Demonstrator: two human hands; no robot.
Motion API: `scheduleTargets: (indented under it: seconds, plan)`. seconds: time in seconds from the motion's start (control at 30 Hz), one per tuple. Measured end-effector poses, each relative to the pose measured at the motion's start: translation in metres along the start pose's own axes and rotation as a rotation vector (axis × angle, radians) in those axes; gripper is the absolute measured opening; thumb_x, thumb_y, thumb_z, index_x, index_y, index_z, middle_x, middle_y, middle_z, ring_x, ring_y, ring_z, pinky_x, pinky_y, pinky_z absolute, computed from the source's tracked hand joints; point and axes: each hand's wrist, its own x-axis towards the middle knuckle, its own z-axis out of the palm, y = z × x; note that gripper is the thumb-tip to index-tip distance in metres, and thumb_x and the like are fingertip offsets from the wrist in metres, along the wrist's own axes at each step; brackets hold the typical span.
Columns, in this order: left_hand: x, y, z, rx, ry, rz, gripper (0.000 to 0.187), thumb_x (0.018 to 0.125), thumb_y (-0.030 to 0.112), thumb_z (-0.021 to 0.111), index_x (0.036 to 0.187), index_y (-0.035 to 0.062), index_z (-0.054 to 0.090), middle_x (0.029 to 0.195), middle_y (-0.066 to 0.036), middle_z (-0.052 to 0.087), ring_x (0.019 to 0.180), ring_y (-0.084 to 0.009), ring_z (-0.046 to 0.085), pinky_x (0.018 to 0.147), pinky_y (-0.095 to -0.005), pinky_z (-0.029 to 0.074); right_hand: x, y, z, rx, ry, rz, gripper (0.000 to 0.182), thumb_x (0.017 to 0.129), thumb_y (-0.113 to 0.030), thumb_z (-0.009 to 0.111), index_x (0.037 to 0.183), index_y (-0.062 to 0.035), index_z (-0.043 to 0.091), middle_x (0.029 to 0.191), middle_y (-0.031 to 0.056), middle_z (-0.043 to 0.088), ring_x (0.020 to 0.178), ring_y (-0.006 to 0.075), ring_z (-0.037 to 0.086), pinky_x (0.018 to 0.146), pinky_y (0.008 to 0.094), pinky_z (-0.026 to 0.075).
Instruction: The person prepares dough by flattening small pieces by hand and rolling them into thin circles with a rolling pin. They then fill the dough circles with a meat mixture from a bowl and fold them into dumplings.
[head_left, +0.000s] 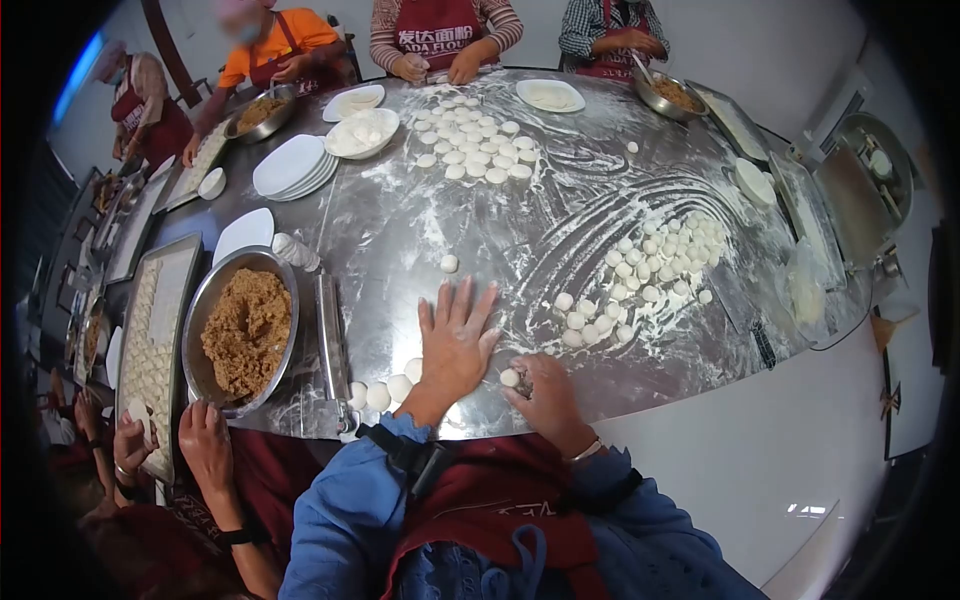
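My left hand [455, 340] is laid palm down on the floured steel table, fingers spread; whatever is under the palm is hidden. Just beyond its fingertips sits a single dough ball [449, 263]. A row of flattened dough rounds [378, 396] lies beside my left wrist. My right hand [548, 398] is curled close to the table edge, with a small dough piece [510, 377] between thumb and fingers. To the right of my hands, many dough balls [665, 260] are spread over flour.
A steel bowl of brown filling [245, 330] stands at left, beside a tray of dumplings [155, 360] and a metal bar [328, 340]. A co-worker's hands [205, 440] are close on my left. Stacked plates [290, 165] and dough rounds [475, 145] lie farther back, with people opposite.
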Motion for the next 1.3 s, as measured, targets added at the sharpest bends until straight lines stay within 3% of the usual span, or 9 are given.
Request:
scheduleTargets:
  seconds: [0.2, 0.3, 0.47, 0.6, 0.67, 0.87, 1.13, 1.17, 1.3]
  plan:
    - [0.014, 0.06, 0.01, -0.127, 0.117, 0.179, 0.065, 0.085, 0.025, 0.059, 0.144, 0.0183, 0.031, 0.151, -0.014, 0.021, 0.137, -0.0395, 0.02, 0.108, -0.0608, 0.012, -0.009, 0.024, -0.033, 0.075, 0.181, 0.085, 0.033, 0.076, -0.011, 0.064, 0.106, -0.0037, 0.055, 0.099, 0.0161, 0.055, 0.096, 0.0347, 0.052, 0.085, 0.0416, 0.042]
    - [0.01, 0.061, 0.049, -0.105, -0.059, 0.185, 0.066, 0.086, 0.029, 0.059, 0.144, 0.0186, 0.03, 0.149, -0.013, 0.025, 0.136, -0.0366, 0.024, 0.107, -0.0604, 0.014, 0.007, 0.035, -0.051, -0.205, 0.324, 0.051, 0.033, 0.074, -0.007, 0.063, 0.107, -0.0051, 0.057, 0.1, 0.0145, 0.055, 0.097, 0.0335, 0.051, 0.084, 0.042, 0.042]
    - [0.003, 0.045, 0.05, -0.058, -0.044, 0.173, 0.065, 0.086, 0.031, 0.058, 0.144, 0.0195, 0.031, 0.147, -0.013, 0.029, 0.136, -0.036, 0.024, 0.107, -0.0601, 0.015, 0.024, 0.039, -0.053, -0.467, 0.072, -0.054, 0.039, 0.069, -0.007, 0.064, 0.107, -0.0098, 0.062, 0.104, 0.0111, 0.057, 0.1, 0.0308, 0.051, 0.086, 0.0415, 0.042]
    - [-0.011, 0.01, 0.037, 0.045, -0.028, 0.085, 0.06, 0.087, 0.033, 0.056, 0.142, 0.021, 0.034, 0.145, -0.014, 0.032, 0.135, -0.0365, 0.025, 0.107, -0.0594, 0.015, 0.018, 0.026, -0.052, -0.394, 0.028, -0.034, 0.037, 0.071, -0.009, 0.065, 0.108, -0.0092, 0.062, 0.105, 0.0108, 0.057, 0.102, 0.0301, 0.051, 0.086, 0.0408, 0.042]
    - [-0.014, 0.002, 0.033, 0.023, -0.012, 0.066, 0.057, 0.088, 0.033, 0.056, 0.141, 0.0219, 0.037, 0.144, -0.015, 0.034, 0.135, -0.0367, 0.025, 0.107, -0.0587, 0.016, 0.008, 0.008, -0.039, 0.17, -0.028, 0.209, 0.031, 0.074, -0.011, 0.067, 0.104, -0.0072, 0.061, 0.102, 0.0107, 0.057, 0.099, 0.0297, 0.051, 0.085, 0.0416, 0.041]
    - [-0.013, 0.0, 0.032, 0.006, 0.004, 0.045, 0.056, 0.088, 0.032, 0.055, 0.14, 0.0221, 0.038, 0.143, -0.016, 0.035, 0.135, -0.0381, 0.025, 0.107, -0.0585, 0.016, -0.008, 0.018, -0.005, -0.099, 0.121, -0.15, 0.027, 0.078, -0.014, 0.066, 0.102, -0.0028, 0.059, 0.104, 0.0142, 0.057, 0.098, 0.0347, 0.052, 0.086, 0.0431, 0.041]
    - [0.014, 0.06, 0.0, -0.13, 0.1, 0.095, 0.059, 0.085, 0.028, 0.058, 0.14, 0.0206, 0.039, 0.148, -0.017, 0.025, 0.136, -0.0393, 0.022, 0.107, -0.0608, 0.013, -0.01, 0.018, -0.034, 0.055, 0.19, 0.005, 0.032, 0.078, -0.01, 0.062, 0.108, -0.0032, 0.058, 0.107, 0.0169, 0.056, 0.1, 0.0366, 0.051, 0.089, 0.0441, 0.041]
    - [0.02, 0.069, 0.002, -0.161, 0.125, 0.152, 0.059, 0.085, 0.027, 0.059, 0.14, 0.0207, 0.038, 0.148, -0.016, 0.025, 0.136, -0.0392, 0.023, 0.107, -0.0609, 0.013, -0.006, 0.019, -0.045, 0.078, 0.196, 0.161, 0.033, 0.078, -0.009, 0.061, 0.11, -0.0037, 0.057, 0.107, 0.0172, 0.056, 0.101, 0.0365, 0.051, 0.09, 0.0442, 0.04]
    - [0.018, 0.074, 0.049, -0.155, 0.029, 0.202, 0.064, 0.084, 0.027, 0.06, 0.142, 0.0225, 0.034, 0.148, -0.015, 0.026, 0.136, -0.037, 0.024, 0.107, -0.0611, 0.015, 0.004, 0.046, -0.054, -0.092, 0.304, 0.104, 0.035, 0.078, -0.008, 0.059, 0.113, -0.0049, 0.057, 0.108, 0.0168, 0.057, 0.104, 0.0357, 0.051, 0.093, 0.0436, 0.04]
